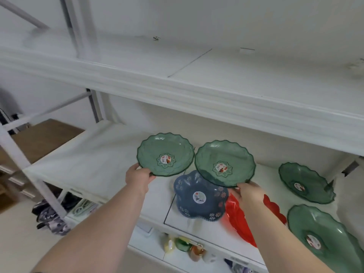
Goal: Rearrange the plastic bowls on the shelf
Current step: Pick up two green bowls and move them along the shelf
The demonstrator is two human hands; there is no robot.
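Left hand [138, 179] | fingers clamp left green bowl [165, 154] | right hand [248, 195] grips right green bowl [225, 163] above blue bowl [201, 198] | we judge: tilted for repositioning.

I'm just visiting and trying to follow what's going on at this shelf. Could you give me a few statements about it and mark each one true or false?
1. Each hand grips a green bowl by its rim. True: the left hand holds the left green bowl, and the right hand holds the second green bowl.
2. The blue flowered bowl sits on the upper shelf. False: it rests on the middle shelf, below the two held bowls.
3. A red bowl lies partly hidden under the right arm. True.
4. Only two green bowls are in view. False: two more green bowls lie at the right.
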